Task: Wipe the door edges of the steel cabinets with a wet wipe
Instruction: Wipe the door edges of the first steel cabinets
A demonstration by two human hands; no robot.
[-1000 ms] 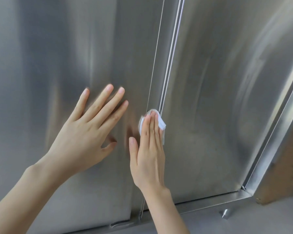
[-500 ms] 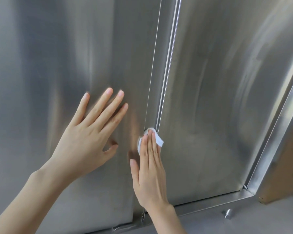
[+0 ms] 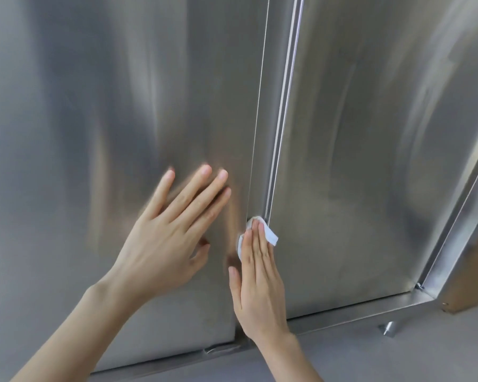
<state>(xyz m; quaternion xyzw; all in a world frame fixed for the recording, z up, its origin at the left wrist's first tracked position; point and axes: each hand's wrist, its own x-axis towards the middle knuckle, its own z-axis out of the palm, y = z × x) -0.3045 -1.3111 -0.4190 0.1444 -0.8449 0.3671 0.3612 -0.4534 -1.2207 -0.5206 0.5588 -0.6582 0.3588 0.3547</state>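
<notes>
Brushed steel fills the view. On the left cabinet door, at about 8 o'clock, the left hand lies flat with fingers straight and spread, holding nothing; its fingertips are blurred. At 3 o'clock from it, the wet wipe sits on the door edge between the doors, pressed there by the straight, close-set fingers of the right hand. Beyond is the right cabinet door. At 4 o'clock a small metal foot stands on the grey floor.

Bare forearms end in left grip and right grip, nails short.
</notes>
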